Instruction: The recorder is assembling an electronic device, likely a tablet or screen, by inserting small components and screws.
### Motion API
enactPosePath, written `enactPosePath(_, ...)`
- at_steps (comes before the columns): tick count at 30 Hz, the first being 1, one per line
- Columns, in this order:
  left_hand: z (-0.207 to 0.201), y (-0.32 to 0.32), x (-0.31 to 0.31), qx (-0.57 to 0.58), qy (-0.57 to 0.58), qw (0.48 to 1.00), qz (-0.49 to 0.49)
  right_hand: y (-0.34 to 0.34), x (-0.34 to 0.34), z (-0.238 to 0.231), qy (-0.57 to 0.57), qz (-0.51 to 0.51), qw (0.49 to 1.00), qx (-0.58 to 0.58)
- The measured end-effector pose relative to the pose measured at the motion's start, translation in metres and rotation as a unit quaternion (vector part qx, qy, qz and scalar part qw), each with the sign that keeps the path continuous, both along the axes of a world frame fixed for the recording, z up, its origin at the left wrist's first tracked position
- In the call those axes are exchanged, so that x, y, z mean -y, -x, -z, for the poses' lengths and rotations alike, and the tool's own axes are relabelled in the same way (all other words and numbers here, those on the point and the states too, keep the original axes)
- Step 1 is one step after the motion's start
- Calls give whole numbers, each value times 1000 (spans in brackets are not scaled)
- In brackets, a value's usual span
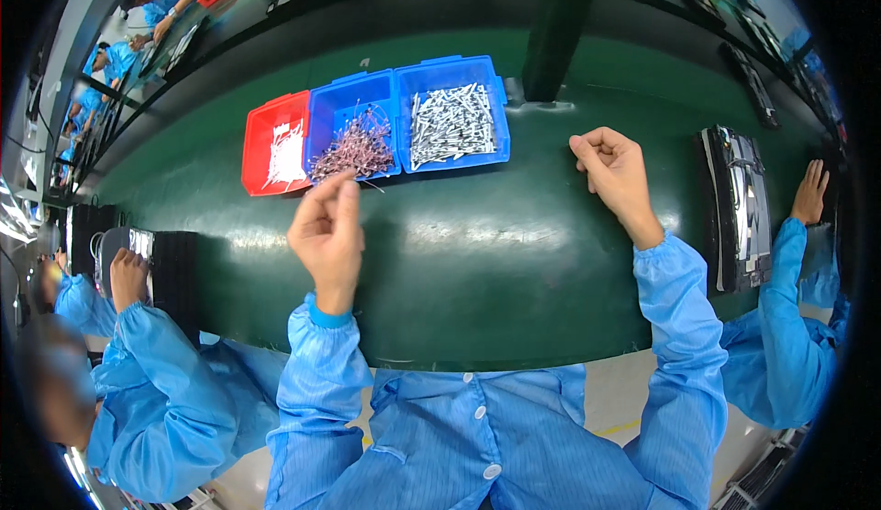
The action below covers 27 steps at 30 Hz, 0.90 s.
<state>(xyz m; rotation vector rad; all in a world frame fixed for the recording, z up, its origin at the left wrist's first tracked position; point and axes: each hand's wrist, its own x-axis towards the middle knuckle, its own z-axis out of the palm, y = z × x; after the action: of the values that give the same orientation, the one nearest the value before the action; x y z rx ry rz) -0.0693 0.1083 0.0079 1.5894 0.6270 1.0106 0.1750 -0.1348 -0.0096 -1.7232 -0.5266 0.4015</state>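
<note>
Toward the table's [477,299] far edge, bins [330,103] hold white strips [286,154], reddish wires [354,149], black-and-white pins [454,123]; right hand [617,175] pinched together, left hand [328,238] unclear.

So my spot's a green bench [496,290], pretty shiny where the light hits. Dark green post [553,38] on its far side, raised dark ledge [440,1] behind, grey frame [92,19] upper left. Pale floor [613,395] below, with a yellow line [618,427].
</note>
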Motion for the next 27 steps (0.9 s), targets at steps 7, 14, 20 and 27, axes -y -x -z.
enactPosePath(7,-10,-35,70,-54,161,945,279,83,-14,-23,-101,-123,987,-4)
enactPosePath(14,-1,-47,83,-51,150,949,271,98,-13,-18,-115,-95,984,-103)
enactPosePath(20,3,-45,84,-63,-31,968,241,97,-11,-19,-88,-78,985,128)
enactPosePath(27,4,-43,83,-63,-85,960,259,98,-11,-19,-110,-74,977,168)
